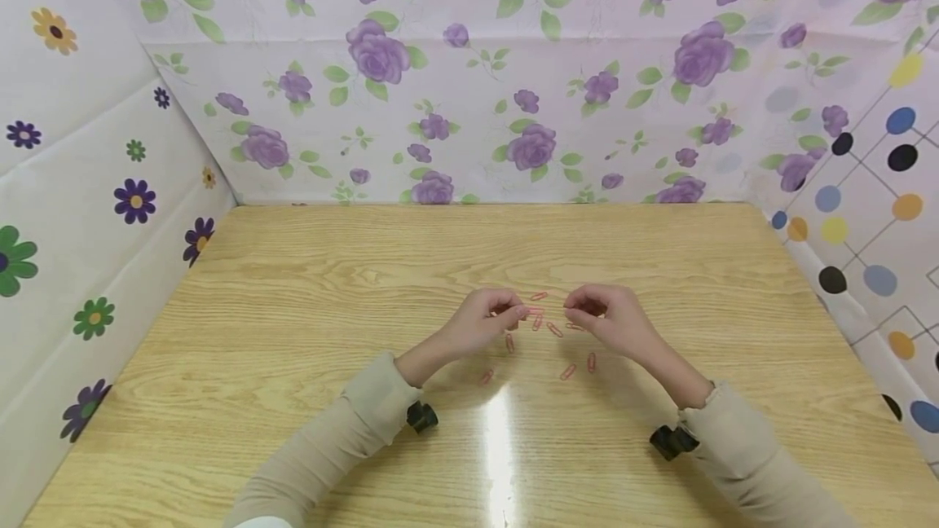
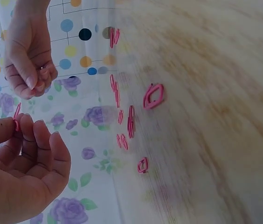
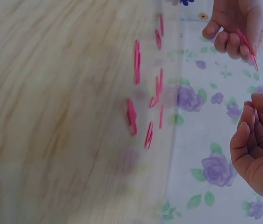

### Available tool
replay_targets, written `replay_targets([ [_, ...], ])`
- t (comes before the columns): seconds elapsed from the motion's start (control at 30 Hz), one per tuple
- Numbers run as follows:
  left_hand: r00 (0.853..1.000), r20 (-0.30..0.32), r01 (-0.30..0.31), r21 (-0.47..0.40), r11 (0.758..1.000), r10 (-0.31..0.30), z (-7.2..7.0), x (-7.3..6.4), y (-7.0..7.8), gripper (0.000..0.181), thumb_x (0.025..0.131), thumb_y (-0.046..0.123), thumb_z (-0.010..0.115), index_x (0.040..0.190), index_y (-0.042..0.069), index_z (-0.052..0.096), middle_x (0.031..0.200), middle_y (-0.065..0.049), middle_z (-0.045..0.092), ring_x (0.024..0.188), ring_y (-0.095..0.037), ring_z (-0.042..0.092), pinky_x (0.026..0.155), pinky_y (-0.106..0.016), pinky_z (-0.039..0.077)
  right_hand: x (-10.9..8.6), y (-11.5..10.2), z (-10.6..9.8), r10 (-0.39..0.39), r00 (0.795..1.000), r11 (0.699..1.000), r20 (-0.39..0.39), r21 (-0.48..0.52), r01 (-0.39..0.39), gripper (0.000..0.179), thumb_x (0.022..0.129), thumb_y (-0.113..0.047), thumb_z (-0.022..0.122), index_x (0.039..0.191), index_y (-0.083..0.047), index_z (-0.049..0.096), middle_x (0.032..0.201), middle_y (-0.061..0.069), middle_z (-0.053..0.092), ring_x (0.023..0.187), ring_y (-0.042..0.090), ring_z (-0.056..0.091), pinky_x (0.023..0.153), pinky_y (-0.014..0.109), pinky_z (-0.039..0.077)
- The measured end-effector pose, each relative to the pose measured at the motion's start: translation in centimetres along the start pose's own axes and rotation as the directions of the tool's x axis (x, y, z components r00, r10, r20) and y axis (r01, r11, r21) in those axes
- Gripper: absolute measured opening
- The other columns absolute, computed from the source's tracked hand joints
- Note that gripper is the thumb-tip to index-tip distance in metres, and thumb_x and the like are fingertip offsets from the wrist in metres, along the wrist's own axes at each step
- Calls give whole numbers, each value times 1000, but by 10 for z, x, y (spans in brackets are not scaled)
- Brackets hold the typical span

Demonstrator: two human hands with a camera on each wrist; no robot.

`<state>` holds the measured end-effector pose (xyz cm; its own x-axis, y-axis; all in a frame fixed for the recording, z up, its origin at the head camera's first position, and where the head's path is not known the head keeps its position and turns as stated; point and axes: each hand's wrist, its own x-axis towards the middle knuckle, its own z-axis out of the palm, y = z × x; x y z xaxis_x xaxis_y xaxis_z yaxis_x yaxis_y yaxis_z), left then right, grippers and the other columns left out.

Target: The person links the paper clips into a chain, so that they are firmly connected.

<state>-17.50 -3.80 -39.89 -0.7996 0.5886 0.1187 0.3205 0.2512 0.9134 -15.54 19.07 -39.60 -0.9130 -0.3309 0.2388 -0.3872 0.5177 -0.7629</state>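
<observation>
My left hand (image 1: pixel 480 322) pinches a pink paper clip (image 3: pixel 248 49) between thumb and index finger, one end sticking out toward the right. Facing it across a small gap is my right hand (image 1: pixel 612 320), thumb against curled fingertips; no clip shows between them in the right wrist view. Both hands are over the middle of the table. Below and around them lie several more pink paper clips, among them one clip (image 1: pixel 555 330) between the hands, one clip (image 1: pixel 509 342) under the left wrist and another clip (image 1: pixel 592 363) nearer the right wrist.
The wood-grain table (image 1: pixel 330 267) carries a bright glare streak in front of the clips. A purple-flowered sheet (image 1: pixel 455 88) stands behind it, with patterned sheets along the left and right sides. Small black devices (image 1: pixel 421 416) sit at both wrists.
</observation>
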Motion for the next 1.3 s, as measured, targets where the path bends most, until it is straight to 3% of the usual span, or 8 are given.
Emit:
replay_targets([
  [0.27,1000,1,-1,-5,1000,1,-3,-2,-3,19,94,11,52,85,-1,64,77,-19,58,72,-34,55,59,-29,47,-9,18,-9,32,997,998,72,-48,-28,4,83,-4,65,86,-2,67,74,0,62,62,11,53,55,24,44],
  [0.47,1000,5,-6,-6,1000,6,-4,-1,-3,20,94,10,51,81,0,63,75,-20,57,72,-36,54,57,-22,42,-13,31,-13,16,993,995,121,-100,-4,9,78,2,67,86,-1,67,72,-3,60,63,9,51,56,24,44],
  [0.7,1000,-6,-9,5,1000,9,-6,-2,-2,20,94,9,51,77,3,61,69,-4,53,68,-36,52,54,-21,39,-11,47,-16,75,985,991,158,-122,-56,13,77,2,68,90,-1,67,74,-2,59,67,12,53,59,25,44],
  [0.83,1000,-6,0,7,1000,0,-6,-1,-2,20,93,9,51,78,3,62,68,-1,53,68,-37,52,53,-20,38,-5,55,-17,99,981,988,168,-137,-77,12,77,-1,70,88,-1,67,75,-1,59,69,13,53,60,25,44],
  [1.1,1000,3,1,13,1000,-1,-6,-1,-3,18,93,9,52,83,1,64,71,-9,56,74,-37,56,58,-21,41,3,65,-12,94,971,986,218,-157,-60,10,76,-8,73,83,-4,68,71,-3,59,61,10,49,56,24,42],
  [1.3,1000,10,13,10,1000,-13,-6,-1,-1,18,94,10,51,85,2,65,74,-11,57,75,-39,56,57,-21,41,5,64,-6,93,974,979,206,-200,-51,8,75,-9,74,78,-5,68,67,-3,57,57,9,46,53,24,40],
])
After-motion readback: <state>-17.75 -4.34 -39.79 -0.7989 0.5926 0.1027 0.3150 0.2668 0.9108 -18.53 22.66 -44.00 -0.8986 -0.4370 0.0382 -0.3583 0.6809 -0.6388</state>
